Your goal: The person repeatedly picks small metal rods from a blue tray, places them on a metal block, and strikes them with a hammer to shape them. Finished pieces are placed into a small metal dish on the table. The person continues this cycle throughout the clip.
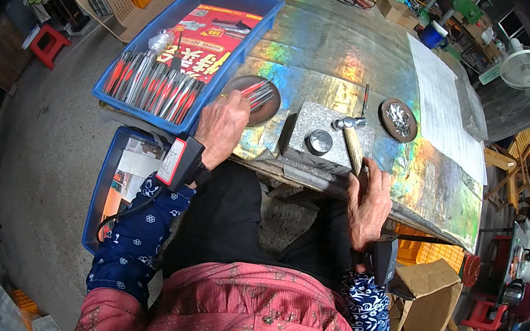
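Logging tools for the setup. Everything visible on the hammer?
The hammer has a small, shiny, metal-looking head and a pale handle that looks wooden. It lies on the speckled grey block, head on the far side, handle slanting toward the near edge. The right hand is at the handle's end; whether they touch is unclear.

11 o'clock: red sheet [215,42] in blue tray [265,23], large pale-yellow characters plus smaller print with numerals | 9 o'clock: red-edged white label [172,159] on black wrist device [192,154], lettering too small | 3 o'clock: grey block [296,144], dark front marks illegible
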A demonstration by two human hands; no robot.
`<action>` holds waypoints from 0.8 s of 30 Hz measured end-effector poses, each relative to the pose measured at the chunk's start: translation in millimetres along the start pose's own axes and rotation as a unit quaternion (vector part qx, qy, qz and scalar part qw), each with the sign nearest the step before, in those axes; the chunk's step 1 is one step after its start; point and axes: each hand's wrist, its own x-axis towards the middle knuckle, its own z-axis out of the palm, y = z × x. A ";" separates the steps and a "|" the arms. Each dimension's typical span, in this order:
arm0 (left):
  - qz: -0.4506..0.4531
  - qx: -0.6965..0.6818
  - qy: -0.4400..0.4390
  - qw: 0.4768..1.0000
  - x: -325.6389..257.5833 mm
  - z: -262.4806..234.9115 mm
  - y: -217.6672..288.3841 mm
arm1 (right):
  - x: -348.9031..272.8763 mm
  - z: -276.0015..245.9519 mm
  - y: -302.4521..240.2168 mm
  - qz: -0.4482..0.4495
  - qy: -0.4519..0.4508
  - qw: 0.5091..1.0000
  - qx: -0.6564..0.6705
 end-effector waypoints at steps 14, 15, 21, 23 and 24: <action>-0.011 -0.028 0.021 0.999 -2.4 3.4 11.9 | 0.0 0.5 1.9 -0.022 0.007 1.000 0.001; -0.015 -0.046 0.025 0.999 -3.3 -0.4 10.7 | 0.0 0.7 2.0 -0.023 0.009 1.000 0.000; -0.098 -0.018 0.099 0.990 -3.9 -30.7 -29.3 | 0.7 0.8 2.9 -0.017 0.004 1.000 -0.013; -0.117 0.013 0.103 0.988 -2.8 -41.7 -56.2 | 0.8 0.9 3.0 -0.038 0.014 0.999 0.001; -0.137 0.027 0.084 0.987 -2.7 -44.9 -68.0 | 0.8 0.7 3.1 -0.035 0.012 0.999 0.002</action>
